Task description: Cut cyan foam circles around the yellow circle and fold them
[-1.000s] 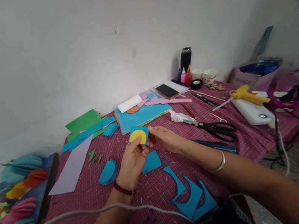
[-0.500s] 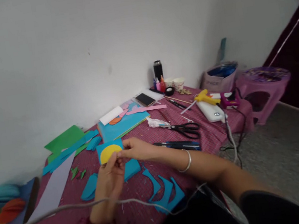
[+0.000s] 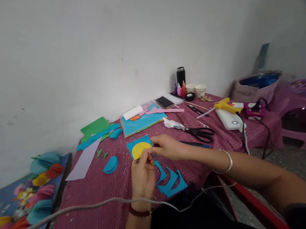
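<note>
My left hand (image 3: 143, 173), with a dark bead bracelet at the wrist, pinches the lower edge of a yellow rounded paper piece (image 3: 140, 149). This piece lies against a square of blue paper (image 3: 147, 139). From the right, my right hand (image 3: 166, 146) grips the same two papers at their lower right, its fingertips meeting the left hand's. A small stack of blue half-round paper (image 3: 110, 165) lies on the table to the left. Curved blue paper offcuts (image 3: 172, 183) lie just below and right of my hands. The fingers hide the lower edge of the yellow piece.
Black scissors (image 3: 200, 133) lie right of the hands, and a yellow glue gun (image 3: 226, 106) rests on a white power bank (image 3: 228, 119). Coloured sheets (image 3: 142, 123) and a phone (image 3: 164, 102) are at the back. A pale cable (image 3: 97, 205) crosses in front. Paper shapes cover a blue board (image 3: 65, 160) at left.
The view has swung left, so the table sits further right and more of the board shows. Both hands still hold the yellow and blue papers together.
</note>
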Demonstrator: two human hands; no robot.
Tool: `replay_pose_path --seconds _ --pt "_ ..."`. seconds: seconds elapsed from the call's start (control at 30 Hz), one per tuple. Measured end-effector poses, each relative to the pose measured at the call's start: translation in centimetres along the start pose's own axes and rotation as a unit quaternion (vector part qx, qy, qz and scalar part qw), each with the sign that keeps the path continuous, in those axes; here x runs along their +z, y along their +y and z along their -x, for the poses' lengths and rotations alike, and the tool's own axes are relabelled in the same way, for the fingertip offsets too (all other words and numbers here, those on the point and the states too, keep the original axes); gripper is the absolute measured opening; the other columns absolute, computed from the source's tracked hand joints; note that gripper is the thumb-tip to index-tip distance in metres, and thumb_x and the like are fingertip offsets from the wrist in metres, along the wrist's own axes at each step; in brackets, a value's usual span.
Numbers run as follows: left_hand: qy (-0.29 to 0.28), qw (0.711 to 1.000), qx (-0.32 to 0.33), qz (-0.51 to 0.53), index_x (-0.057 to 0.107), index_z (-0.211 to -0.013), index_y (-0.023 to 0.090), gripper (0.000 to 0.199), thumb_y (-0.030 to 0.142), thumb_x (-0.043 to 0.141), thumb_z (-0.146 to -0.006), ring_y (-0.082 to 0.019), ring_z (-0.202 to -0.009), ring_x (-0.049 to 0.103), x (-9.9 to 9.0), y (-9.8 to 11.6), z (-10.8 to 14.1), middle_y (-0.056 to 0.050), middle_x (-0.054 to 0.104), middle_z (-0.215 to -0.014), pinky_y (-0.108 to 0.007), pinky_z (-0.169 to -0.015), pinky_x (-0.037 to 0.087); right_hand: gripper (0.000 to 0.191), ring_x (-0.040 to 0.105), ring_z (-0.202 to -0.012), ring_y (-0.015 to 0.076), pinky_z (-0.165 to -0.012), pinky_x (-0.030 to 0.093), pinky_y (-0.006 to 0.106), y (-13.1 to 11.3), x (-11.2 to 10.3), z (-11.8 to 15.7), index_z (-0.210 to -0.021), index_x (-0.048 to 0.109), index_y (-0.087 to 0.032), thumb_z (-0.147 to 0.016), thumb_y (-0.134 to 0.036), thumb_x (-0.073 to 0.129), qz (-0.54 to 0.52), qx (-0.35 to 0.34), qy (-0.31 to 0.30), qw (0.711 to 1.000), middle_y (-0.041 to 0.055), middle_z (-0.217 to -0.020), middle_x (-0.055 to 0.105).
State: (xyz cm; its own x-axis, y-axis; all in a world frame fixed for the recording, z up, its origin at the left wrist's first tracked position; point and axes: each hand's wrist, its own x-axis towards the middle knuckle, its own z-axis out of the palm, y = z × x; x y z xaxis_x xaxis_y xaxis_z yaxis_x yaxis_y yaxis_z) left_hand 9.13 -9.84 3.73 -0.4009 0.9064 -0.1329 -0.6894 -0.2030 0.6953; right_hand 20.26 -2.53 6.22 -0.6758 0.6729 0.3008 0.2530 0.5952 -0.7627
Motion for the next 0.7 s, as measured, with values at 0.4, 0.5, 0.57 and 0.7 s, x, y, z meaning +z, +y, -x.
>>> replay_pose_path --seconds 0.4,0.5,0.57,0.7 --pt "0.005 0.973 0.166 -0.161 0.059 -0.057 0.014 0.017 0.019 0.073 -0.063 -0.009 -0.055 0.052 -0.2 0.5 1.1 0.004 0.054 -0.052 -0.021 -0.057 0.04 0.029 0.044 -0.06 0.0122 -0.056 0.036 0.023 0.5 1.0 0.6 -0.066 0.054 -0.017 -0.073 -0.043 0.065 -0.204 0.037 -0.046 0.977 -0.0026 -0.06 0.051" --pt "0.011 0.977 0.159 -0.141 0.06 -0.059 0.014 0.013 0.017 0.072 -0.062 -0.006 -0.05 0.047 -0.1 0.6 1.3 0.004 0.055 -0.053 -0.02 -0.052 0.037 0.033 0.043 -0.056 0.0104 -0.055 0.036 0.024 0.1 1.4 0.7 -0.069 0.055 -0.016 -0.07 -0.048 0.065 -0.265 0.055 -0.067 0.96 -0.0033 -0.061 0.05" --pt "0.013 0.979 0.153 -0.136 0.061 -0.06 0.013 0.011 0.015 0.071 -0.062 -0.005 -0.047 0.045 0.0 0.6 1.2 0.004 0.056 -0.054 -0.02 -0.05 0.035 0.036 0.042 -0.053 0.0092 -0.054 0.035 0.023 -0.1 2.0 0.9 -0.069 0.054 -0.016 -0.069 -0.05 0.064 -0.292 0.076 -0.074 0.951 -0.0038 -0.06 0.049" --pt "0.023 0.989 0.104 -0.1 0.058 -0.06 0.013 0.011 0.009 0.069 -0.06 -0.005 -0.045 0.044 -0.2 1.0 0.8 0.005 0.053 -0.051 -0.019 -0.047 0.033 0.034 0.045 -0.052 0.0092 -0.054 0.038 0.023 -0.2 2.1 1.0 -0.067 0.049 -0.017 -0.071 -0.049 0.061 -0.303 0.101 -0.079 0.944 -0.0035 -0.058 0.05"
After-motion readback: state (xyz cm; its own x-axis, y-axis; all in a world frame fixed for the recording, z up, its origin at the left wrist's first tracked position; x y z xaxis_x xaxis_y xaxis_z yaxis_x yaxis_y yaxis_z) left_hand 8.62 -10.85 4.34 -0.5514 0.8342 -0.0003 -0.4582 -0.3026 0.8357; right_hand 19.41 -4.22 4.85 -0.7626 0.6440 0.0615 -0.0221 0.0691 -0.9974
